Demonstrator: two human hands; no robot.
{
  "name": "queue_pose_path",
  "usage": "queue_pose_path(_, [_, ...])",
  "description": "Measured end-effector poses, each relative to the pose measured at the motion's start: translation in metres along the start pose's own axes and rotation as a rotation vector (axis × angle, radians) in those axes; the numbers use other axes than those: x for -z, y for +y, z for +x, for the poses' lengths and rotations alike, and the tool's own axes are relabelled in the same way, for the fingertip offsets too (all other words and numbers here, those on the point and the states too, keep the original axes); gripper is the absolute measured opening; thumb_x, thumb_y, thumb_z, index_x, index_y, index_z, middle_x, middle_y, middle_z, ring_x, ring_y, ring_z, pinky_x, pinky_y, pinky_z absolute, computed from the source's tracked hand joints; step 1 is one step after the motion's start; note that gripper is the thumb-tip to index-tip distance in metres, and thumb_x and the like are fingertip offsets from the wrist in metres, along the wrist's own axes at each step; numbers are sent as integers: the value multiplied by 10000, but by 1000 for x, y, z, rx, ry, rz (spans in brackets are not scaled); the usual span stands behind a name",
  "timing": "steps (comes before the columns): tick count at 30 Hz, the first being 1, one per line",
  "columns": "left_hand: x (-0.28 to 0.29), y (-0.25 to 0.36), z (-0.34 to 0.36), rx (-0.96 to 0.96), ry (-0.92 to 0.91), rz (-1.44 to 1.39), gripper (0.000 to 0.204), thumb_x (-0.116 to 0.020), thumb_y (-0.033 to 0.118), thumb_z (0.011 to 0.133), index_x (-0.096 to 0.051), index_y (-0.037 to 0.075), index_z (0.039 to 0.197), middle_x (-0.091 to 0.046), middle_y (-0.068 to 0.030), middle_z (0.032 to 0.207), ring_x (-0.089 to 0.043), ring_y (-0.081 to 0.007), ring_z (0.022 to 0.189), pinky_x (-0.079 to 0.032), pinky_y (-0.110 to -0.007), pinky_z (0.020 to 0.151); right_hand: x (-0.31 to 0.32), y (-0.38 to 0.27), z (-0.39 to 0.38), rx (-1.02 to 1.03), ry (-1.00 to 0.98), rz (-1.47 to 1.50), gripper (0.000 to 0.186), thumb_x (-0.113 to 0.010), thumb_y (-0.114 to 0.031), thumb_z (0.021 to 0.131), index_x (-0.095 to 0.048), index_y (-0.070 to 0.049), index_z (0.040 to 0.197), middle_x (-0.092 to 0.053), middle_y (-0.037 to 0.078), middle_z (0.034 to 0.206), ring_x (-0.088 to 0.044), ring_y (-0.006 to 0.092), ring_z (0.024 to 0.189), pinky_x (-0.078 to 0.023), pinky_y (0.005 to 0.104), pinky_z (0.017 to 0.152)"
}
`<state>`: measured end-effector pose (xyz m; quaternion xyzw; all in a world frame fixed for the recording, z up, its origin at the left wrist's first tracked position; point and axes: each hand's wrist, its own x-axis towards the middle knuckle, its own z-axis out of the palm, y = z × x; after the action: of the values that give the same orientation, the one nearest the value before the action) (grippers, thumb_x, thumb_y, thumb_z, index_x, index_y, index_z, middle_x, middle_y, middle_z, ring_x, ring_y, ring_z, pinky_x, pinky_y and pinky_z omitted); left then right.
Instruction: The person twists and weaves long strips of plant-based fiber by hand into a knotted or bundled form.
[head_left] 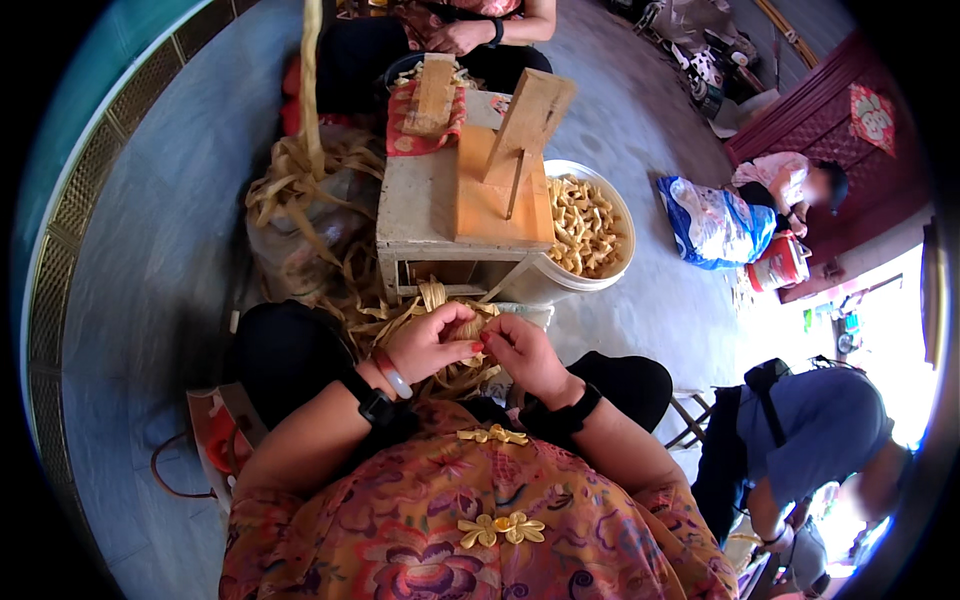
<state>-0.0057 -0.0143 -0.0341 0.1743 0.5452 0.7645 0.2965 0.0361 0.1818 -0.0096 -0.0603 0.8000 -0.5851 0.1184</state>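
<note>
Above my lap, my left hand [432,345] is closed on a tan, fibrous strip [467,326] that looks like dried plant material. Thumb and fingers of my right hand [526,356] pinch the same strip from the other side, close to the left thumb. The exact fold between the fingertips is partly hidden. Below and around the hands hang more loose tan strips [462,382], reaching down between my knees.
Ahead stands a small worn table [415,225] bearing a wooden block with an upright board [530,120]. Beside it, a white bucket [628,235] holds many knotted tan pieces. Left lies a strip heap [320,165]. Other people sit opposite and to the right; a bag [215,430] stands at left.
</note>
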Motion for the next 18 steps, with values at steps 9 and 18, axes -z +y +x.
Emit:
queue_pose_path(9, [7,-1,2,68,-78,-50,208,-561,93,938,-549,20,1133,-598,6,960,-562,-59,828,-480,-213,748,4,-31,-6,-158,-37,150,202,-528,-219,925,-585,-30,880,-615,85,738,-600,225,676,-471,328,616])
queue_pose_path(18, [13,2,11,-318,285,603,207,-428,186,993,-586,54,985,-569,-4,731,-496,-58,630,-416,-210,590,0,-58,-20,324,-142,-461,218,-540,-197,907,-568,-13,793,-595,171,729,-587,358,696,-475,416,621])
